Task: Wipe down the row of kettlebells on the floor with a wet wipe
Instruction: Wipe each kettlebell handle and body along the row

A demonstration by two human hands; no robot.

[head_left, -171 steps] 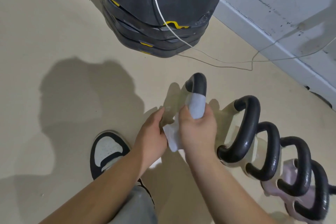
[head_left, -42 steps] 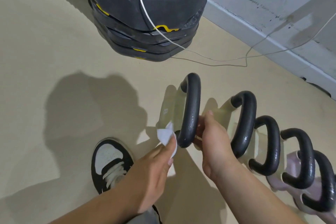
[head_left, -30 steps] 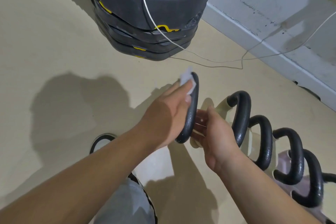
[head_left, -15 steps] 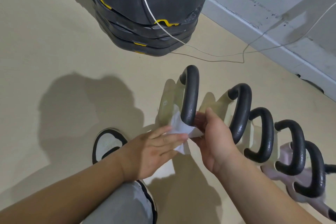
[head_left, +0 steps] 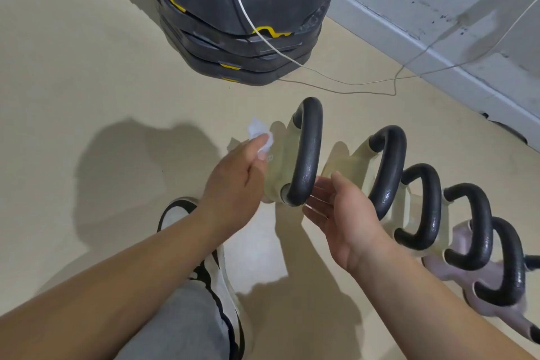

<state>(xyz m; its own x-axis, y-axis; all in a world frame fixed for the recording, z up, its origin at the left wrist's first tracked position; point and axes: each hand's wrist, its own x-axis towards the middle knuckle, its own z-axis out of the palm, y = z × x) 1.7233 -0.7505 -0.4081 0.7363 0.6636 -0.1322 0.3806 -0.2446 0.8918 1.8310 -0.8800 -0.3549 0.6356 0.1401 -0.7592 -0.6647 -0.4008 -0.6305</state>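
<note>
Several kettlebells with black handles stand in a row on the beige floor, running from the centre to the lower right. The first kettlebell (head_left: 305,155) has a cream body. My left hand (head_left: 233,181) pinches a crumpled white wet wipe (head_left: 261,136) against the left side of that body. My right hand (head_left: 342,210) hovers with relaxed fingers just right of the first handle, holding nothing. The second kettlebell (head_left: 388,166) is cream too; the last ones (head_left: 502,266) are pale purple.
A stack of black weight plates with yellow marks (head_left: 242,14) stands behind the row. A thin white cable (head_left: 336,85) trails from it across the floor to the grey wall (head_left: 438,9). My shoe (head_left: 210,257) and knee are at the bottom centre.
My left hand has taken the wipe from under the first handle up and left onto the cream body's side. My right hand has let go of the wipe and opened.
</note>
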